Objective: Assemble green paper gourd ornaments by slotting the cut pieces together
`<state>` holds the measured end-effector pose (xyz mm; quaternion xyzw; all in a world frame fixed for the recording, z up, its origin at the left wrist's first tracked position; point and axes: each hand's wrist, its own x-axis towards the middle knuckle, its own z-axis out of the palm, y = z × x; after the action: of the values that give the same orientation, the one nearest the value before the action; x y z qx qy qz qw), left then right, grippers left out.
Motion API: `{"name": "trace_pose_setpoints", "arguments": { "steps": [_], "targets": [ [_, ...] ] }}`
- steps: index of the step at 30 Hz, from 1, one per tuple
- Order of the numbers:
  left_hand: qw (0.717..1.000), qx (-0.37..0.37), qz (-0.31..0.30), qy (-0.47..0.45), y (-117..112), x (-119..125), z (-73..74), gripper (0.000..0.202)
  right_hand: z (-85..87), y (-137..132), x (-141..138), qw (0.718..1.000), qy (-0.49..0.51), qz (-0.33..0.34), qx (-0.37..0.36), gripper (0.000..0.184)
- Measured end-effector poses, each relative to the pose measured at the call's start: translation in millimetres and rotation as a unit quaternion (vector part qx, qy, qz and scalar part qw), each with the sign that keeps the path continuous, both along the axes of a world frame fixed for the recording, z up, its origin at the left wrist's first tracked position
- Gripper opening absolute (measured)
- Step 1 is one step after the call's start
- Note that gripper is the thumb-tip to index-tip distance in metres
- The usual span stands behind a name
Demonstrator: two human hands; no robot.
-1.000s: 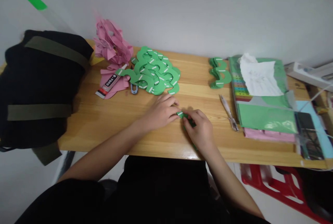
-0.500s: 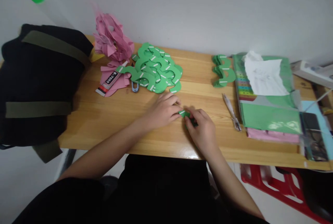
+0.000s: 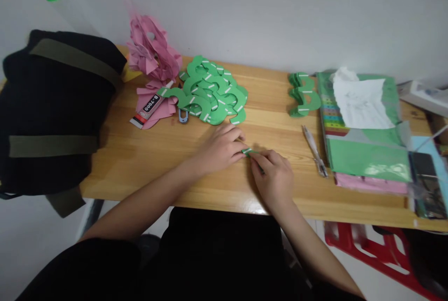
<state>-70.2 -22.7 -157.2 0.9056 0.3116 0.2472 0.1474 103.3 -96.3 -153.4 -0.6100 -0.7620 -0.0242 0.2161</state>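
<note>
Between my two hands, close above the wooden table, is a small green paper piece with a white strip on it. My left hand pinches its left end. The fingers of my right hand are closed on the other end and hide most of it. Just beyond my left hand lies a heap of curved green paper pieces with white strips. Farther right stands a small stack of similar green pieces.
Left are a black bag, crumpled pink paper, a B-7000 glue box and a blue clip. Right are a pen, a pack of green sheets under white crumpled paper, and a phone.
My right fingers have closed down flatter over the green paper piece, covering more of it. My left hand keeps its pinch. The view has shifted slightly.
</note>
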Motion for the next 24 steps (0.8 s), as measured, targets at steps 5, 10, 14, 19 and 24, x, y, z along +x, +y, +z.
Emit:
{"name": "trace_pose_setpoints", "arguments": {
  "steps": [5, 10, 14, 19, 24],
  "targets": [
    [1.0, 0.011, -0.008, -0.007, 0.3, -0.2, 0.7, 0.013, -0.6, 0.7, 0.6, 1.0, -0.003, 0.006, 0.015, 0.023],
    [1.0, 0.01, -0.007, -0.004, 0.9, -0.9, -0.5, 0.012, 0.7, 2.4, -0.5, 1.0, 0.001, 0.015, -0.002, 0.028],
    [1.0, 0.006, -0.005, -0.008, 1.1, -0.6, -1.1, 0.014, -0.1, 0.4, -1.0, 1.0, -0.009, 0.01, 0.012, 0.025],
    [1.0, 0.007, -0.009, -0.007, 0.6, -0.2, -0.9, 0.014, -1.0, -1.4, -0.3, 1.0, -0.01, 0.015, 0.025, 0.022],
    [1.0, 0.003, -0.007, -0.003, 0.6, -0.5, -0.4, 0.013, 1.7, 1.4, 0.4, 1.0, 0.004, 0.003, -0.01, 0.024]
  ]
}}
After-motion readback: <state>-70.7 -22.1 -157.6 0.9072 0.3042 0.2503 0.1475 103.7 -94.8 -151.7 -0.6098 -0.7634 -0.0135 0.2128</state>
